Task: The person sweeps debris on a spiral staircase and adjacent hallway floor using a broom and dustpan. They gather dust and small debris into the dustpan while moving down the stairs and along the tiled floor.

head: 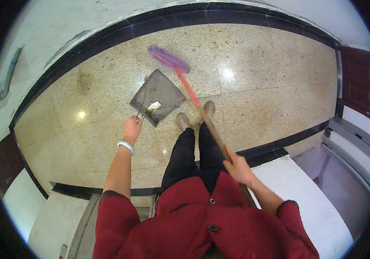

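Observation:
My left hand [132, 129] is closed on the thin wire handle of a grey metal dustpan [165, 92], which lies on or just over the floor before me. Inside the pan are a shiny wrapper scrap [154, 106], dark bits and a little green debris. My right hand [238, 164] grips the wooden handle of a broom [212, 129]. That handle runs forward into a red socket and a purple broom head [168, 60], slightly blurred, beyond the pan's far right edge. The broom head and the pan look apart. My shoes stand just right of the pan.
Small brown specks lie scattered over the beige tiled floor [253, 64]. A black skirting [172, 24] curves along the far white wall. Dark red doors stand at the far left [6, 158] and right [360, 81]. A white ledge [301, 194] is close on my right.

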Motion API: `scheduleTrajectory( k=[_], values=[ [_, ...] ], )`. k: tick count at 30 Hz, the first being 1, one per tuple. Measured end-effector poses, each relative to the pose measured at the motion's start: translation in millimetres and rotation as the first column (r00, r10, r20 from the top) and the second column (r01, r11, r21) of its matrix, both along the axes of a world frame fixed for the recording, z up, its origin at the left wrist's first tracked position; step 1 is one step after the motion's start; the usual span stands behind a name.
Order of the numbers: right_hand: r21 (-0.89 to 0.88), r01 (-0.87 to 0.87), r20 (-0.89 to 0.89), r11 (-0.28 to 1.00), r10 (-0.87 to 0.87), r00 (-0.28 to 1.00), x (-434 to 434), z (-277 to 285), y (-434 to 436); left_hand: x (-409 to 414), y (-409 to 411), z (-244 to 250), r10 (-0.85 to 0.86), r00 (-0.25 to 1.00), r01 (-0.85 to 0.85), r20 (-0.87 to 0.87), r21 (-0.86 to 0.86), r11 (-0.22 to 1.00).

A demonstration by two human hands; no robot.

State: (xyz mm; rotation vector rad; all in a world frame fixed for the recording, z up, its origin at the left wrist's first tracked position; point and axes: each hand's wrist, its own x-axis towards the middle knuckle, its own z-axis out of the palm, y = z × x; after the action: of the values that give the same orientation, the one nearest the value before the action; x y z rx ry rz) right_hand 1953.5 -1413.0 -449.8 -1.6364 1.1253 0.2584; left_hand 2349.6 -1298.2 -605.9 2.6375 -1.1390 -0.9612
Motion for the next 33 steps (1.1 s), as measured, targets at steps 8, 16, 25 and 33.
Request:
scheduleTrajectory(
  k=[8, 16, 25, 33],
  values=[
    [-0.017, -0.131, -0.233, 0.991, 0.123, 0.965, 40, -100, 9, 7, 55, -11, 0.067, 0.998, -0.067, -0.01, -0.007, 0.998],
    [0.609, 0.263, -0.115, 0.748, -0.245, 0.963, 8, 28, 50, 3, 62, -11, 0.095, 0.994, -0.095, -0.059, 0.002, 0.995],
    [0.154, 0.616, -0.096, 0.773, -0.609, 0.788, -116, -1, 20, -7, 74, 0, 0.019, 0.998, -0.017, -0.052, 0.04, 0.999],
    [-0.257, 0.732, -0.198, 0.631, -0.776, 0.599, -286, -141, -109, 2, 74, 11, -0.006, 1.0, 0.009, -0.021, 0.117, 0.993]
  ],
)
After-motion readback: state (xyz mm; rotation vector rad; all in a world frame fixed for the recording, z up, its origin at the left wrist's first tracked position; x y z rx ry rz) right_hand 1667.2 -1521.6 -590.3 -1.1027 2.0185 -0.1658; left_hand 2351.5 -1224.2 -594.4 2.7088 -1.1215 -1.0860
